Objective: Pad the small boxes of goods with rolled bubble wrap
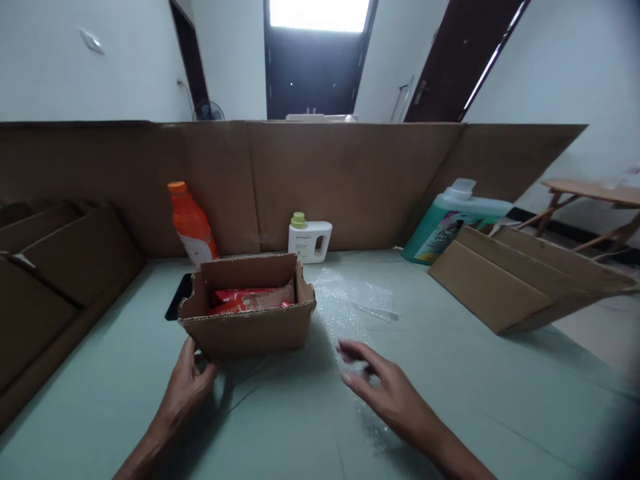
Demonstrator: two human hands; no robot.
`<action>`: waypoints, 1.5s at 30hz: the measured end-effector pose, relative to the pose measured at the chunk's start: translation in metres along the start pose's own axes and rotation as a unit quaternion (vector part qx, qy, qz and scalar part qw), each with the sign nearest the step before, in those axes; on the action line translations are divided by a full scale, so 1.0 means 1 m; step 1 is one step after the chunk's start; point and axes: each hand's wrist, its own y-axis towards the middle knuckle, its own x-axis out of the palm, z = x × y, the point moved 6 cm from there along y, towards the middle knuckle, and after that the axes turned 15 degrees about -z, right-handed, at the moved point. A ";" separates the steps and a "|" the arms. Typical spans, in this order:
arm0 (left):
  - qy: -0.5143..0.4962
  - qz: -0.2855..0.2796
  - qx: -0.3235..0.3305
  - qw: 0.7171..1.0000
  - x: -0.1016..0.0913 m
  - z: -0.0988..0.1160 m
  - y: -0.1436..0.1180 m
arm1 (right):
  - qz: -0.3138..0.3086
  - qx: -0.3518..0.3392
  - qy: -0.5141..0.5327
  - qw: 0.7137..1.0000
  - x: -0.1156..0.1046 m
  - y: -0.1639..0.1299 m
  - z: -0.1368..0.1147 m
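A small open cardboard box (250, 337) stands in front of me, with red and brown packets (250, 300) inside. My left hand (187, 383) is closed about its lower left front corner, thumb in front and fingers at the side; the fingertips are partly hidden. My right hand (383, 383) is off to the right of the box, its fingers curved and apart with nothing between them. Beneath and beyond that hand lies clear bubble wrap (340, 313), spread over the pale green tabletop cover (280, 427).
Behind stand an orange bottle (193, 220), a white jug with a green cap (310, 240) and a teal bottle (440, 223). A dark flat object (180, 297) lies left of the box. Cardboard boxes (500, 287) flank both sides; a cardboard wall (350, 180) closes the back.
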 end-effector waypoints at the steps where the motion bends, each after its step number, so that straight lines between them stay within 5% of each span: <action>1: -0.002 -0.013 0.008 1.000 -0.001 0.002 0.001 | 0.004 -0.021 0.010 1.000 0.007 0.025 -0.003; 4: -0.018 -0.043 0.019 0.999 -0.002 0.002 0.002 | -0.002 -0.080 0.037 0.996 0.033 0.082 -0.002; 8: -0.020 -0.048 -0.003 0.999 0.003 -0.002 0.013 | -0.002 -0.134 0.045 0.990 0.050 0.103 0.006; 17: 0.004 -0.086 0.024 0.996 0.032 0.008 0.082 | 0.062 -0.080 0.003 0.995 0.015 0.134 0.012; 20: 0.011 -0.104 0.013 0.994 0.026 -0.003 0.054 | 0.063 -0.057 -0.020 0.996 -0.002 0.091 0.024; 23: 0.086 -0.106 0.008 0.991 0.009 -0.020 -0.004 | 0.052 -0.044 -0.105 0.992 -0.016 0.012 0.044; 28: 0.206 -0.150 0.127 0.959 0.016 -0.022 -0.082 | 0.008 -0.079 -0.337 0.938 -0.009 -0.085 0.080; 32: 0.225 -0.151 0.253 0.929 0.055 0.013 -0.101 | 0.027 -0.087 -0.400 0.912 0.005 -0.080 0.088; 37: 0.187 -0.204 0.320 0.906 0.090 0.058 -0.122 | 0.008 -0.149 -0.321 0.935 0.027 -0.075 0.038; 41: 0.124 -0.292 0.270 0.909 0.104 0.056 -0.149 | -0.100 -0.127 -0.172 0.972 0.052 -0.100 -0.006; 45: 0.035 -0.338 0.158 0.927 0.120 0.046 -0.161 | -0.186 -0.046 -0.046 0.980 0.075 -0.104 -0.009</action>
